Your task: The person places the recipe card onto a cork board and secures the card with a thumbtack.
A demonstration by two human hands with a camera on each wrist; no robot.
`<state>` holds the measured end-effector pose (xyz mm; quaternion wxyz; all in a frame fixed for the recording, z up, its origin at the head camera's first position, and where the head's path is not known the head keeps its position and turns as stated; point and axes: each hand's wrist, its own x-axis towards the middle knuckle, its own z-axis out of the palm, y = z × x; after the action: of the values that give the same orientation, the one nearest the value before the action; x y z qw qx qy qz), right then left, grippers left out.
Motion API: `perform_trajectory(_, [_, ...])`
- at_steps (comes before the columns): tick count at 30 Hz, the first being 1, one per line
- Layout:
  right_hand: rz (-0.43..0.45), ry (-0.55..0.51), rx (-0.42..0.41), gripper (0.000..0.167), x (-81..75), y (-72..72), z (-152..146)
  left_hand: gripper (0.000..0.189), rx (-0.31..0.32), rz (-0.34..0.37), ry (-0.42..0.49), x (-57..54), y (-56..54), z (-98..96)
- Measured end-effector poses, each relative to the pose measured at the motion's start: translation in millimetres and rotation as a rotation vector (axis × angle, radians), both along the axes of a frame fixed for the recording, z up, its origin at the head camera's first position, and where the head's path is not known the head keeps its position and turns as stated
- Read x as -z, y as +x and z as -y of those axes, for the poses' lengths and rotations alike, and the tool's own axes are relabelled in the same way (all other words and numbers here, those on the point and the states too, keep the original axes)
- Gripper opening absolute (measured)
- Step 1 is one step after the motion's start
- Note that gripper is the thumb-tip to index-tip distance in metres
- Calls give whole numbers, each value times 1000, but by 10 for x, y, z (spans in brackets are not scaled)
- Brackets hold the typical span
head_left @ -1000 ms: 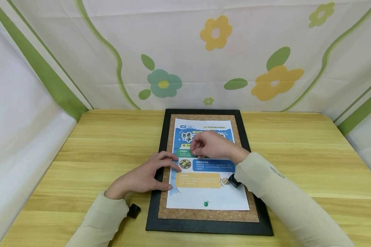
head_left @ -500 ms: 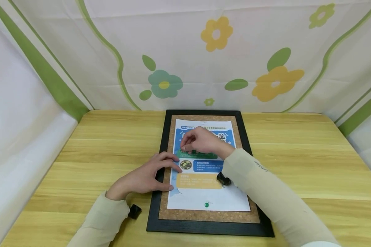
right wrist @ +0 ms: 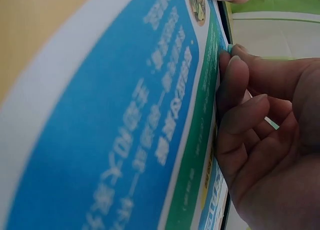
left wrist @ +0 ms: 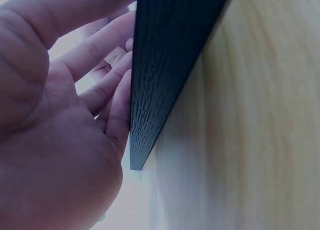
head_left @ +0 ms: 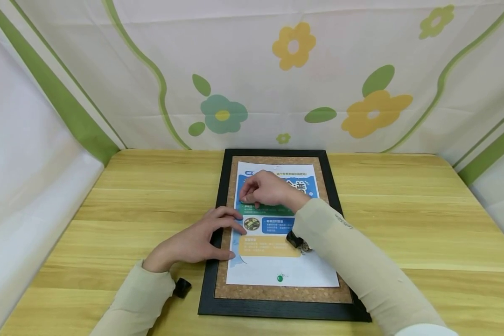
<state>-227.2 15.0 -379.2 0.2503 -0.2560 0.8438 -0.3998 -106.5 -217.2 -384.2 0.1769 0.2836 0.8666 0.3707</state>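
A printed poster [head_left: 277, 270] with blue, green and yellow blocks lies on a black-framed cork board [head_left: 277, 293]. Over the poster's upper left, my right hand [head_left: 269, 189] pinches a small green push pin [right wrist: 230, 48] between thumb and index finger, at the left edge of the sheet. Its point is hidden. My left hand [head_left: 193, 238] rests spread across the frame's left side, fingertips on the sheet and thumb at its lower left edge. In the left wrist view the black frame [left wrist: 170, 54] hides those fingertips. Another green push pin [head_left: 280, 278] sits near the sheet's bottom.
The board lies on a light wooden table [head_left: 403, 210], its far edge close to a flowered cloth backdrop [head_left: 256, 70]. White cloth [head_left: 33, 140] also hangs at the left side. Each wrist wears a small black camera, one of them the left wrist camera [head_left: 182, 287].
My right hand has moved left over the poster, from near its middle to its left edge, carrying the pin. The left hand has stayed in place.
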Motion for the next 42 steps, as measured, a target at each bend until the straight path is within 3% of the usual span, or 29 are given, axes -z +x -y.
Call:
perform_trajectory(15, [2,14,-18,11,-33,12,84,39,-6,-4,-4,9,-1,8])
perform_trajectory(27, [16,26,25,9,-35,0,89,38,-5,-4,-4,17,-2,0])
perform_trajectory(42, [-37,60,61,13,-15,8,127,39,-7,3,-12,10,-11,-6])
